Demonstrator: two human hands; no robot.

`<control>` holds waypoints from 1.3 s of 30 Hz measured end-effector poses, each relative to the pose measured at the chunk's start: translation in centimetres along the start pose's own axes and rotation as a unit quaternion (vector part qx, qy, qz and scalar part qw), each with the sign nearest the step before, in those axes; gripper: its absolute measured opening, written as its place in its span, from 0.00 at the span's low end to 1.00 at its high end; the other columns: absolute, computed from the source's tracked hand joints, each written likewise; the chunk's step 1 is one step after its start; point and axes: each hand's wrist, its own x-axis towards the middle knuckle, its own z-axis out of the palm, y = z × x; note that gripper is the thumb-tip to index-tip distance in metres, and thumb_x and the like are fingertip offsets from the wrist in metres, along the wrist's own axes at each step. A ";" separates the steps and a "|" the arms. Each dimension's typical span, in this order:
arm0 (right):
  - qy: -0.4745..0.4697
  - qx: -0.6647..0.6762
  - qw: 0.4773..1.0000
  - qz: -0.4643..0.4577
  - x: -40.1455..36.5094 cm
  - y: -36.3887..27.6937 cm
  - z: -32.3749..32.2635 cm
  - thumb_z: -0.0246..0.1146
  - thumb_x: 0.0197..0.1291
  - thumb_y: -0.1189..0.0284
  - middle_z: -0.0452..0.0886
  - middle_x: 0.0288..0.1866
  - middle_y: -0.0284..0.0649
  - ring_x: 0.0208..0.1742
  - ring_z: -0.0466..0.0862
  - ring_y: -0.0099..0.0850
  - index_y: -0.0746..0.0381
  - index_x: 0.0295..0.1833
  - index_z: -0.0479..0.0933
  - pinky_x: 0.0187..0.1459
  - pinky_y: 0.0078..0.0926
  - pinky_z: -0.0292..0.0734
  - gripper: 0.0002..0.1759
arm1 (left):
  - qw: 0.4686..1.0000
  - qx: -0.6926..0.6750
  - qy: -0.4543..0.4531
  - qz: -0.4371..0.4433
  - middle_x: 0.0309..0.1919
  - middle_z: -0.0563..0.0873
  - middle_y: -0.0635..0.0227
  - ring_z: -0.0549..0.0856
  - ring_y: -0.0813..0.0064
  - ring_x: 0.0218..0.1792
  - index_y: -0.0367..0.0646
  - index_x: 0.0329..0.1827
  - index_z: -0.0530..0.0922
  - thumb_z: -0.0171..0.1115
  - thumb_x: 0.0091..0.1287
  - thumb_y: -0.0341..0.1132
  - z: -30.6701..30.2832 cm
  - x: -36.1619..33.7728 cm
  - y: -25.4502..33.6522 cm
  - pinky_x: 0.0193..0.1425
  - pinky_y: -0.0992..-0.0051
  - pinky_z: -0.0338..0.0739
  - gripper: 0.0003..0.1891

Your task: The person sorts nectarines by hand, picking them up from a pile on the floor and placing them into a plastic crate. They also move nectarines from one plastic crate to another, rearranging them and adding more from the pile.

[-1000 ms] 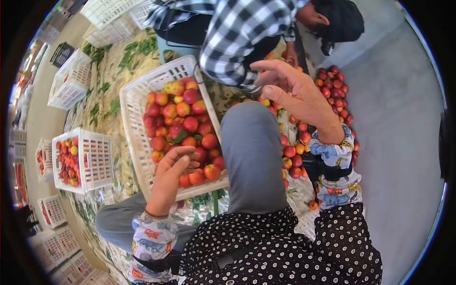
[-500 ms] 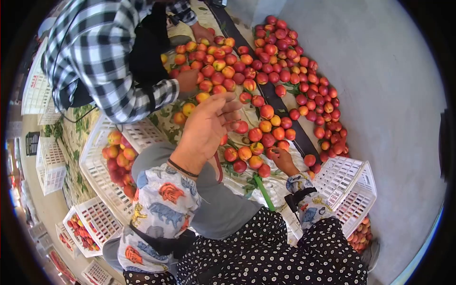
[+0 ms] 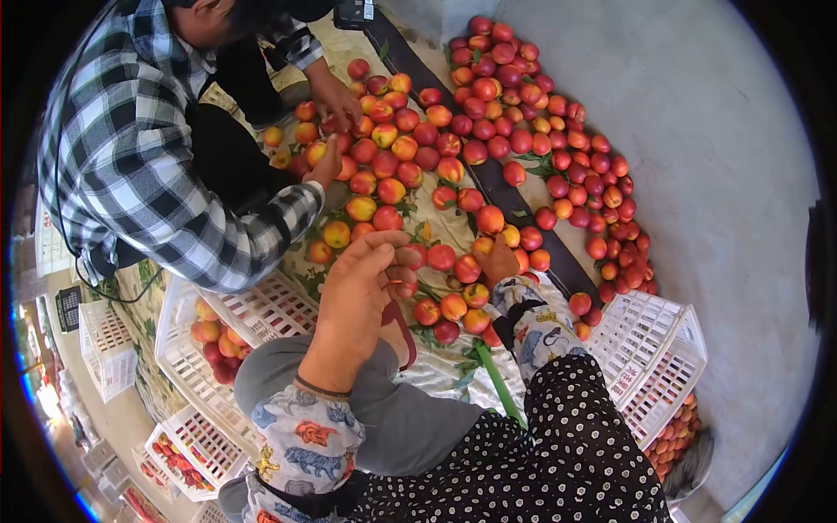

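Observation:
Red and yellow nectarines [image 3: 384,135] lie spread over a pale ground cloth. My left hand [image 3: 362,283] is raised palm inward at the near side of the pile, fingers loosely bent and apart, with nothing seen in them. Reaching down among the nearer fruit is my right hand [image 3: 499,261], its back toward me. A nectarine [image 3: 484,246] sits right at its fingertips, and others lie close on both sides. The fingers are mostly hidden, so I cannot tell whether they grip one.
A person in a checked shirt [image 3: 144,148] crouches at left, both hands among the nectarines. White crates stand beside me: a part-filled one [image 3: 187,349] at left, another [image 3: 654,349] at right. A dark strip [image 3: 558,261] crosses the cloth; a grey wall [image 3: 689,157] bounds the right.
My right hand has moved forward, farther into the nectarines. My left hand's fingers have curled a little and it sits lower in view. The other person's hands have shifted over the pile.

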 end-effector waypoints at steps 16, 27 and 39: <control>0.139 -0.029 0.966 -0.218 -0.5 0.4 -9.0 0.65 0.66 0.53 0.81 0.53 0.49 0.46 0.86 0.41 0.60 0.67 0.72 0.44 0.39 0.82 0.30 | 0.978 0.042 -0.078 -0.189 0.54 0.80 0.64 0.85 0.66 0.42 0.49 0.72 0.67 0.65 0.73 0.45 4.7 1.7 -1.2 0.41 0.68 0.81 0.28; -0.402 0.594 0.696 0.021 4.0 3.5 -7.8 0.61 0.63 0.48 0.84 0.46 0.46 0.32 0.83 0.40 0.55 0.68 0.69 0.35 0.36 0.79 0.34 | 0.996 -0.052 0.038 -0.064 0.45 0.82 0.62 0.82 0.71 0.33 0.42 0.65 0.71 0.56 0.78 0.46 4.5 1.6 0.4 0.35 0.72 0.77 0.21; -0.345 0.496 0.667 -0.436 -5.1 -17.4 -20.7 0.55 0.68 0.37 0.79 0.64 0.49 0.67 0.78 0.40 0.70 0.67 0.73 0.70 0.41 0.68 0.45 | 0.990 -0.110 -0.040 -0.075 0.44 0.85 0.58 0.88 0.64 0.46 0.41 0.65 0.70 0.52 0.80 0.51 6.2 3.8 -0.3 0.54 0.62 0.86 0.23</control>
